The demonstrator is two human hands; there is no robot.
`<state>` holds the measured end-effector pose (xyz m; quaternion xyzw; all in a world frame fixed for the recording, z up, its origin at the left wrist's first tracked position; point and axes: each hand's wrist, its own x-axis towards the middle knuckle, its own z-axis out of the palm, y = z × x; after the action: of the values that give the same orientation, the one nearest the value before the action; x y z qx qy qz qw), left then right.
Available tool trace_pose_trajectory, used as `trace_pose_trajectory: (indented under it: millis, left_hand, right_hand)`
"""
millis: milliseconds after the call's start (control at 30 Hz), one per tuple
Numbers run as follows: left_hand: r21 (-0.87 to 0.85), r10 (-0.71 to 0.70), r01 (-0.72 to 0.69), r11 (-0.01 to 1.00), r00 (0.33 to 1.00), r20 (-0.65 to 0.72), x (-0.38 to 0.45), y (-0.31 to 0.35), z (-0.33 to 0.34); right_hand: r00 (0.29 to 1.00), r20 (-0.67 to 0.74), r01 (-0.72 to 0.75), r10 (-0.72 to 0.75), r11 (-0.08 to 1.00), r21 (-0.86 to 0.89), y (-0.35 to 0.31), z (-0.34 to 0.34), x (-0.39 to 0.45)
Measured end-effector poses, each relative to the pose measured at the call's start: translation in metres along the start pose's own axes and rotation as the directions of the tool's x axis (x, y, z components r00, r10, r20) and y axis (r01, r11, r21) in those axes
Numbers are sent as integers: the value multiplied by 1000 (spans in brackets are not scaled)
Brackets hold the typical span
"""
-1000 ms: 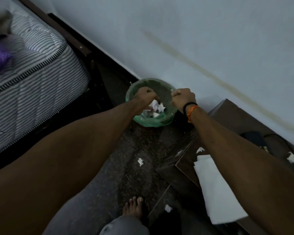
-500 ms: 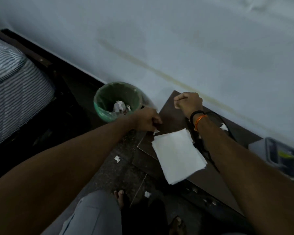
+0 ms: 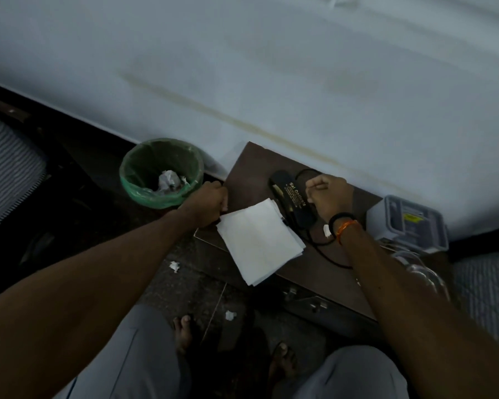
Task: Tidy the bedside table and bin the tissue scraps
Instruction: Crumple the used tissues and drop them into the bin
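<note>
A green-lined bin (image 3: pixel 136 194) stands on the floor against the wall, with crumpled tissue (image 3: pixel 169 181) inside. Right of it is the dark brown bedside table (image 3: pixel 251 168). A stack of white paper (image 3: pixel 260 240) lies on the table and overhangs its front edge. My left hand (image 3: pixel 211 205) is at the table's left edge with fingers curled, touching the stack's corner; anything under the fingers is hidden. My right hand (image 3: pixel 327 197) is a fist over a black case (image 3: pixel 293 200). One tissue scrap (image 3: pixel 326 231) lies by my right wrist. Two more tissue scraps lie on the floor (image 3: pixel 174 266) (image 3: pixel 230 315).
A grey box (image 3: pixel 409 223) sits at the table's right end, with a clear plastic item (image 3: pixel 421 269) in front of it. A black cord (image 3: pixel 323 251) loops across the tabletop. A striped mattress (image 3: pixel 9 168) lies at far left. My bare feet (image 3: pixel 183 332) stand before the table.
Both hands have moved from above the bin to the table. The left hand has settled at the paper stack's corner and the right fist over the black case. The view has shifted right.
</note>
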<state>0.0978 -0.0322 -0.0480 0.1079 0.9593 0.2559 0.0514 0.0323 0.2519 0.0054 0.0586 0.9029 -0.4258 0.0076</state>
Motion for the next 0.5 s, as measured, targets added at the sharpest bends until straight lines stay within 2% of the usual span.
trace_pose_trajectory:
  millis: [167,233,300,367,433,500]
  left_hand:
    - [-208,-129,110,972,988,-81,21,35,-2]
    - [-330,-123,77,941,985,-119,29,50,-1]
    - [-429,-93,28,903,987,-132,40,74,4]
    - [-514,-108,22,857,984,-139,48,96,7]
    - [-632,-144,29,775,981,-132,56,116,10]
    - [-737,-190,68,672,978,-83,63,129,12]
  right_hand:
    - [994,-111,-38,19,984,-175,18,-23,-2]
    - [992,-124,-59,24,955,-289,17,-30,-2]
    - [997,-56,-75,55,886,-458,22,-48,-1]
    - [987,94,-45,130,787,-615,23,-60,-3]
    - [959,217,10,180,748,-664,27,-63,-7]
    - [940,270,11,209,772,-636,34,-59,-11]
